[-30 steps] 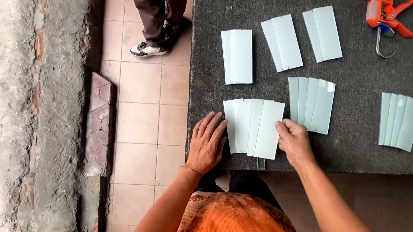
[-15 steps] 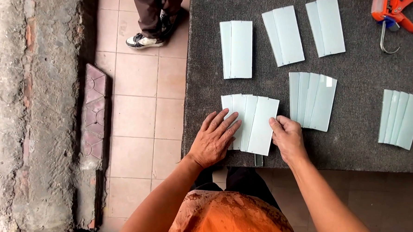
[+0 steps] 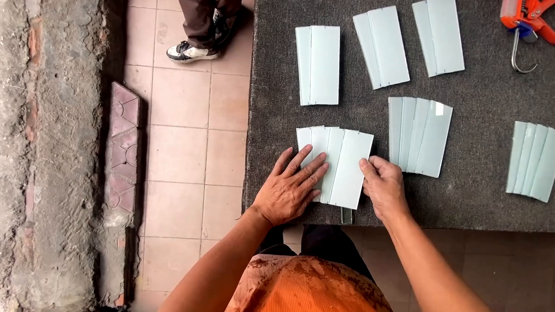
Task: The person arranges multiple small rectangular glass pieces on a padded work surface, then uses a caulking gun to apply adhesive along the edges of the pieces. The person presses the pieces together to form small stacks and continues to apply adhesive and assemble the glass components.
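Grey felt covers the table [image 3: 492, 209] beside a tiled floor [image 3: 184, 154] and a rough wall [image 3: 46, 153]. From the head camera we see our left hand [image 3: 289, 190] lying flat, fingers spread, on a fanned stack of pale glass strips [image 3: 343, 165] at the table's near edge. Our right hand [image 3: 385, 185] rests against the stack's right side with fingers curled together. We judge the stack could slide off that edge if pushed unevenly, since one strip already juts past it, and raw glass edges could cut a fingertip. Other stacks [image 3: 420, 136] lie apart further in, a caulking gun [image 3: 524, 11] sits at the far right corner, and a bystander's shoe [image 3: 189, 52] shows on the floor.
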